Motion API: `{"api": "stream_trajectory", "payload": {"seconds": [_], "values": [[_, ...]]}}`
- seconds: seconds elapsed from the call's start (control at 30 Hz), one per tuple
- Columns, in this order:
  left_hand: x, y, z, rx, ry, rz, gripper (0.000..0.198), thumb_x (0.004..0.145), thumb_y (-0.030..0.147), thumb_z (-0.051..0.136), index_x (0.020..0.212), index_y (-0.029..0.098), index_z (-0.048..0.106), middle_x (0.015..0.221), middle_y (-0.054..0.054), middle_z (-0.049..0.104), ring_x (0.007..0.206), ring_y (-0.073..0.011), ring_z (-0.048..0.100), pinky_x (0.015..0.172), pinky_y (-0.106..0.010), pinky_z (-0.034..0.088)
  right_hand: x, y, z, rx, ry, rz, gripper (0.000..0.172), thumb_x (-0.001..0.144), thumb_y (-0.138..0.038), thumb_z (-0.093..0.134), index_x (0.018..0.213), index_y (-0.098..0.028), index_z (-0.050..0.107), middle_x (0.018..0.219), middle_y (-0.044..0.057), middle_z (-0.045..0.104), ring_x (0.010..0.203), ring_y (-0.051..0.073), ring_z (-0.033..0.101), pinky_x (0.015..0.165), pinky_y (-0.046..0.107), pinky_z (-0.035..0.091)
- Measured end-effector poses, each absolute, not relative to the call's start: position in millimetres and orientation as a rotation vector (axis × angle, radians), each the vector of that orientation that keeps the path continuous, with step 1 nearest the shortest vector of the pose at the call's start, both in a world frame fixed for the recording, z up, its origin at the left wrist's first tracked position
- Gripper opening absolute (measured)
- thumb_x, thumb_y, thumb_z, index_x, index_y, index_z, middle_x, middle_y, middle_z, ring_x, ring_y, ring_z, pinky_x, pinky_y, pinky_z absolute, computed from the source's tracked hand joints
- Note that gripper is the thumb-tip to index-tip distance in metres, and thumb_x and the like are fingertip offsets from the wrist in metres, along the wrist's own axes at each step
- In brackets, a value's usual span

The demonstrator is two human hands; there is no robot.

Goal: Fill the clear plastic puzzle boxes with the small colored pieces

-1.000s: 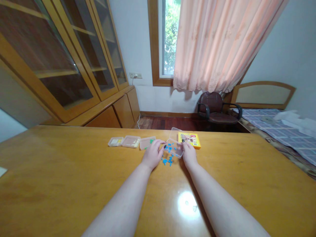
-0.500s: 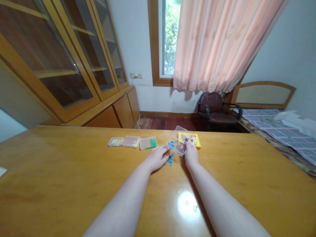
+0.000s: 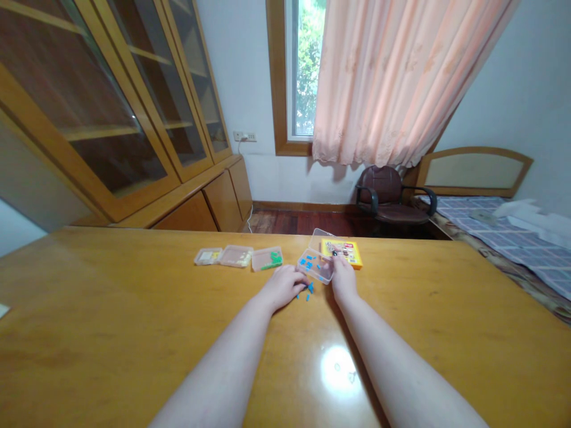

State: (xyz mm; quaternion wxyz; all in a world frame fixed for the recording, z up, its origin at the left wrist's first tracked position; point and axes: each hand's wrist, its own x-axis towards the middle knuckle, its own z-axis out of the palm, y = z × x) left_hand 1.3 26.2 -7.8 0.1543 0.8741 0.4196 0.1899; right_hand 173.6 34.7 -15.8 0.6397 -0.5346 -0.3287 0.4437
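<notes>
My right hand [image 3: 343, 278] grips the right side of a clear plastic box [image 3: 324, 269], which is tilted above the table. Small blue blocks [image 3: 307, 263] lie inside it, and its clear lid [image 3: 317, 239] stands open at the back. Just left of the box, my left hand [image 3: 284, 286] rests low at the tabletop with fingers curled together over loose blue blocks [image 3: 311, 288]. Its fingertips appear closed on some of these blocks; how many is hidden. A yellow box [image 3: 354, 255] with printed pictures lies behind my right hand.
To the left on the wooden table [image 3: 134, 309] stand a clear box with green pieces [image 3: 273, 260], an open clear box with pale pieces [image 3: 236, 255], and a smaller clear box [image 3: 207, 257]. Beyond the table's far edge is a brown armchair [image 3: 386, 187].
The clear box has shifted slightly left and tilted differently in my right hand. My left fingers have drawn together over the loose blue blocks, which are bunched closer.
</notes>
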Motion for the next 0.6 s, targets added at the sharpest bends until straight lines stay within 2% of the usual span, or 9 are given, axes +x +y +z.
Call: {"api": "stream_trajectory", "payload": {"seconds": [0.27,0.6], "values": [[2.7,24.8,-4.9,2.499,1.258,0.564,0.01,0.076,0.027,0.059,0.084,0.023,0.065,0.089,-0.001,0.063,0.087,-0.0159,0.054,0.08,-0.027,0.04,173.6,36.5,-18.5,-1.213,-0.742,1.029,0.028,0.065,-0.045,0.053,0.06,-0.017,0.055,0.057,0.0,0.058,0.053,0.014,0.05,0.055,0.026,0.038],[3.4,24.9,-2.9,2.494,1.329,0.546,0.009,0.073,0.024,0.061,0.081,0.02,0.063,0.085,-0.002,0.063,0.082,-0.0162,0.055,0.075,-0.027,0.04,173.3,33.3,-12.1,-1.289,-0.804,0.965,0.032,0.066,-0.048,0.052,0.053,-0.019,0.052,0.052,0.0,0.055,0.05,0.013,0.048,0.053,0.025,0.037]]}}
